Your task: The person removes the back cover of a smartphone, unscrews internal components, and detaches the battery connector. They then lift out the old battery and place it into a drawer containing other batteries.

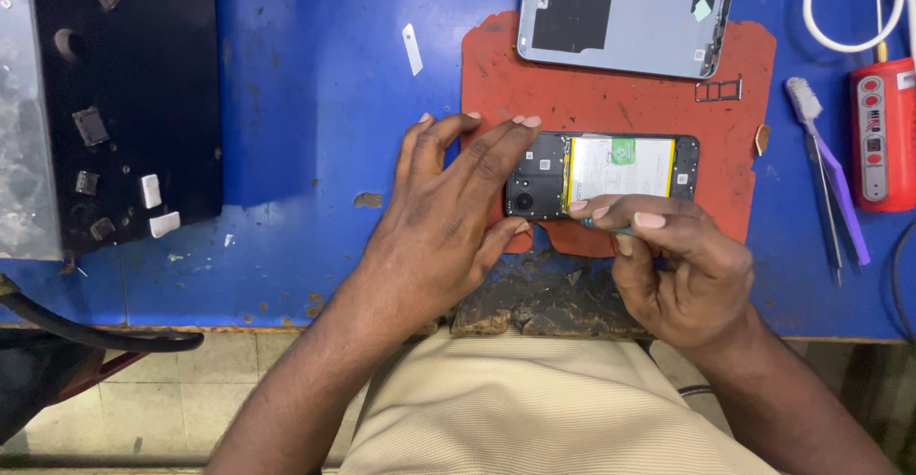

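Left hand (pixel 448 217) spreads its fingers, pinning the opened phone (pixel 601 175); right hand (pixel 682 265) pinches a thin tool (pixel 611 228) beside the lower edge. Firm, flat pressure seems wise.

A small black rectangular smartphone with its back cover taken off (pixel 603 175) lies flat and lengthwise on a worn red work mat on the blue bench, its opened back facing up. Its left end shows a black inner plate with a round camera lens and small screws, while the middle is filled by a white battery with a yellow edge and a green patch near its top. A thin teal-tipped tool (pixel 611 227) lies against the phone's near long edge, mostly hidden, with only a short length of it visible.
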